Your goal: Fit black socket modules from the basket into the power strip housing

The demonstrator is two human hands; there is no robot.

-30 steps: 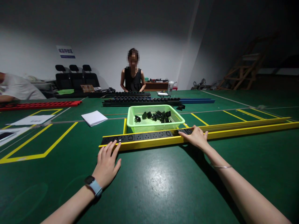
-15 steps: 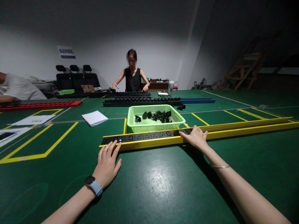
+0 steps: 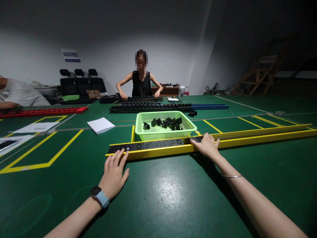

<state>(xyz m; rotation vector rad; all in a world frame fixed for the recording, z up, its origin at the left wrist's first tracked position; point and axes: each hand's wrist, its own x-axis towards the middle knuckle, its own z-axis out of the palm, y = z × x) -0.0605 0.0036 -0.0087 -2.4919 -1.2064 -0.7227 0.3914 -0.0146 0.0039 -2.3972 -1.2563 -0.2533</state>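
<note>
A long yellow channel rail (image 3: 257, 136) lies across the green table in front of me. Black socket modules (image 3: 156, 144) sit in a row in its left part, while the right part shows no modules. My left hand (image 3: 113, 172), with a watch on the wrist, rests its outstretched fingers on the rail's near edge at the left end. Farther right, my right hand (image 3: 206, 145) has its thumb and fingers on a socket module at the end of the row, partly covering it. Just behind the rail, a light green basket (image 3: 163, 135) holds several loose black modules (image 3: 170, 123).
Across the table, a person in black (image 3: 141, 84) handles a black strip (image 3: 146, 99). Nearer are another black strip (image 3: 148, 108) and a blue rail (image 3: 210, 107). A red rail (image 3: 44, 112), a white booklet (image 3: 100, 125) and paper sheets (image 3: 34, 127) lie left.
The person across the table has lowered both hands onto the black strip. My hands and the yellow rail show almost no movement.
</note>
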